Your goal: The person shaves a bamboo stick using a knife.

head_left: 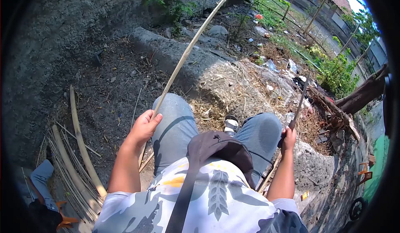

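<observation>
A long pale bamboo strip (pixel 187 52) slants up and to the right from my left hand (pixel 144 127), whose fingers are closed round it beside my left knee. Its lower end shows again below that hand. My right hand (pixel 288 139) is wrapped round the dark handle of a long knife (pixel 301 99) near my right knee, with the narrow blade pointing up. Blade and strip are well apart. A black bag (pixel 221 149) lies across my lap on its strap.
Bamboo poles and thin strips (pixel 79 149) lie on the ground at the left. A seated person's leg (pixel 42 174) shows at the lower left. Ahead are a concrete ledge (pixel 166 52) and dry shavings (pixel 208 112); a tree trunk (pixel 366 89) stands at the right.
</observation>
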Motion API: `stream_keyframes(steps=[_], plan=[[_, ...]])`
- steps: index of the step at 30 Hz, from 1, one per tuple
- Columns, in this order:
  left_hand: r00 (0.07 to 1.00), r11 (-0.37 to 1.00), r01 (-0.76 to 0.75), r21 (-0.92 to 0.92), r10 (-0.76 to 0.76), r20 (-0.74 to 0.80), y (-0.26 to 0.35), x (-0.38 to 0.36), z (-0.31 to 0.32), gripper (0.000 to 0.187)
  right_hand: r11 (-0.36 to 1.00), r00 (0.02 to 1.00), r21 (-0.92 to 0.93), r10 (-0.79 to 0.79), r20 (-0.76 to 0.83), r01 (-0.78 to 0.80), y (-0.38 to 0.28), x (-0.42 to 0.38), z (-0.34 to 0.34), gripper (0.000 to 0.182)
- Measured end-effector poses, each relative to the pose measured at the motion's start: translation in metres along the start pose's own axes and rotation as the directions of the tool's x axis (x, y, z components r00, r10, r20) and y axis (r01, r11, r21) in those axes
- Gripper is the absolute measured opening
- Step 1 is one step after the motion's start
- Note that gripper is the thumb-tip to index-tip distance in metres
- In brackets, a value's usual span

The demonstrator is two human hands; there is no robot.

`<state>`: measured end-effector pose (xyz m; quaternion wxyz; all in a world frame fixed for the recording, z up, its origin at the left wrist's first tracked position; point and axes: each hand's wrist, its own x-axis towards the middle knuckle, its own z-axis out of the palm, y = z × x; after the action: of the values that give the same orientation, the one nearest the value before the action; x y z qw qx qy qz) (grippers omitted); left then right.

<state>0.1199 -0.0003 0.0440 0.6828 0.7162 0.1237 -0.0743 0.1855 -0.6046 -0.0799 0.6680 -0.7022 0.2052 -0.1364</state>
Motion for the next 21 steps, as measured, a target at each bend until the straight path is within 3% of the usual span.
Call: stream_keyframes(steps=[2, 4, 8, 9, 11, 12, 15, 18, 19, 21], plan=[[0.999, 0.997, -0.051, 0.065, 0.051, 0.007, 0.016, 0.011, 0.017, 0.032, 0.986, 0.992, 0.131, -0.110, 0.065, 0.101, -0.071, 0.004, 0.038, 0.014], [0.994, 0.992, -0.101, 0.080, 0.096, 0.056, 0.027, 0.022, 0.032, 0.036, 0.983, 0.985, 0.157, -0.120, 0.125, 0.099, -0.115, 0.006, 0.066, 0.020], [0.980, 0.964, -0.188, 0.189, 0.172, 0.098, 0.062, 0.031, 0.069, 0.044, 0.916, 0.872, 0.398, -0.160, 0.462, -0.043, -0.170, -0.029, 0.136, 0.035], [0.966, 0.941, -0.253, 0.223, 0.234, 0.108, 0.062, 0.035, 0.076, 0.047, 0.928, 0.863, 0.364, -0.122, 0.490, -0.075, -0.172, -0.040, 0.154, 0.037], [0.922, 0.876, -0.387, 0.287, 0.362, 0.136, 0.058, 0.047, 0.089, 0.053, 0.908, 0.743, 0.354, -0.074, 0.665, -0.226, -0.169, -0.058, 0.185, 0.040], [0.951, 0.922, -0.299, 0.245, 0.269, 0.151, 0.068, 0.042, 0.096, 0.058, 0.880, 0.702, 0.372, -0.066, 0.709, -0.294, -0.168, -0.069, 0.202, 0.044], [0.959, 0.967, -0.240, 0.081, 0.224, 0.173, 0.073, 0.033, 0.114, 0.061, 0.859, 0.601, 0.344, -0.054, 0.797, -0.378, -0.157, -0.094, 0.243, 0.051], [0.941, 0.936, -0.319, 0.147, 0.294, 0.170, 0.071, 0.024, 0.122, 0.062, 0.849, 0.527, 0.282, -0.004, 0.850, -0.447, -0.160, -0.121, 0.264, 0.050], [0.936, 0.947, -0.321, -0.026, 0.322, 0.144, 0.061, 0.027, 0.125, 0.064, 0.871, 0.542, 0.256, 0.013, 0.840, -0.419, -0.152, -0.122, 0.270, 0.049], [0.949, 0.959, -0.283, 0.006, 0.279, 0.147, 0.064, 0.023, 0.122, 0.062, 0.869, 0.525, 0.243, 0.023, 0.851, -0.431, -0.154, -0.134, 0.275, 0.049]])
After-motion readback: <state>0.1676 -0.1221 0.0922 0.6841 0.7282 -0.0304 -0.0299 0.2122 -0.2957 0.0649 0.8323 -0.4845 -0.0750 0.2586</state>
